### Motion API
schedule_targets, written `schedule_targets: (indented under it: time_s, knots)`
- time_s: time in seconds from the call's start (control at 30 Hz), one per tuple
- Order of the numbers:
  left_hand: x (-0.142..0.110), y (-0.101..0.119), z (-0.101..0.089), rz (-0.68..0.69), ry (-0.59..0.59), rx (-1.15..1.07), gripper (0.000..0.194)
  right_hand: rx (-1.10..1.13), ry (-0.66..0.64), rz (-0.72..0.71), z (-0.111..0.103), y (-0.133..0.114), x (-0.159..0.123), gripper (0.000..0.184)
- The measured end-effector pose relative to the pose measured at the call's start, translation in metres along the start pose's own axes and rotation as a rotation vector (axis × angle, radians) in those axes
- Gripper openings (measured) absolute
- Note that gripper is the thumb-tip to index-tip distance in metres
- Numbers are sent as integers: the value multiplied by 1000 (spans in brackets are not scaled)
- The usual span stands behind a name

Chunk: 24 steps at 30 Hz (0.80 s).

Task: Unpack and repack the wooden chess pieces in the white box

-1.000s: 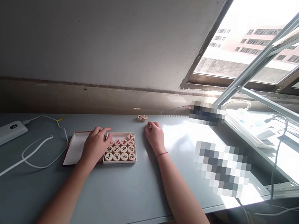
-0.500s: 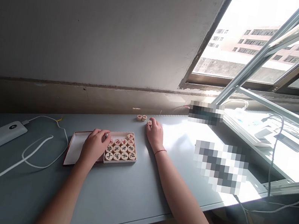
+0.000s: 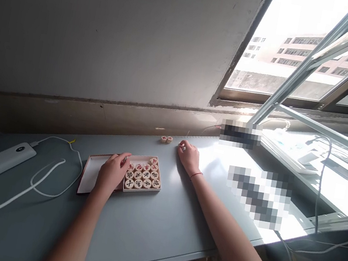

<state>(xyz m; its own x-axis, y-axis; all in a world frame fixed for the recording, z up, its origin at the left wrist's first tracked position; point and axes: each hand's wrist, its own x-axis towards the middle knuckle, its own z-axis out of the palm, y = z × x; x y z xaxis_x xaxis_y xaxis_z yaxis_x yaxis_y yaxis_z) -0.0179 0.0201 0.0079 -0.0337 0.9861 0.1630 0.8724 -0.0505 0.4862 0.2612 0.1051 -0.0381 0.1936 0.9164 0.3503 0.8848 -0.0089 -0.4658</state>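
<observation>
Two curled hands, left hand (image 3: 111, 174) with fingers (image 3: 125, 156) touching the xiangqi tray (image 3: 140, 191), right hand (image 3: 190, 157) pinched near two pieces (image 3: 166, 139)

One head-worn view looks forward and down from above the left hand (image 3: 111, 174) and right hand (image 3: 189, 157), across the nearby grey surface (image 3: 151, 229) toward the wall (image 3: 95, 23), with the window (image 3: 291, 47) at upper right.

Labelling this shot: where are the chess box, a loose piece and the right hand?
chess box (image 3: 142, 190): head view, front rim
loose piece (image 3: 169, 139): head view, top face
right hand (image 3: 189, 156): head view, back of hand
</observation>
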Motion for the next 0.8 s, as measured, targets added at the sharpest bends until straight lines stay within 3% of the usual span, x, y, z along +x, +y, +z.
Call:
schedule_targets:
  time_s: [0.4, 0.73, 0.8]
  knots:
    - [-1, 2, 0, -38, -39, -65, 33, 115, -9, -34, 18, -1, 23, 15]
    - [-1, -3, 5, -32, 2, -50, 28, 174, -25, -60, 15, 2, 21, 18]
    - [-2, -1, 5, -21, 58, 8, 29, 189, 27, -51, 11, -4, 17, 23]
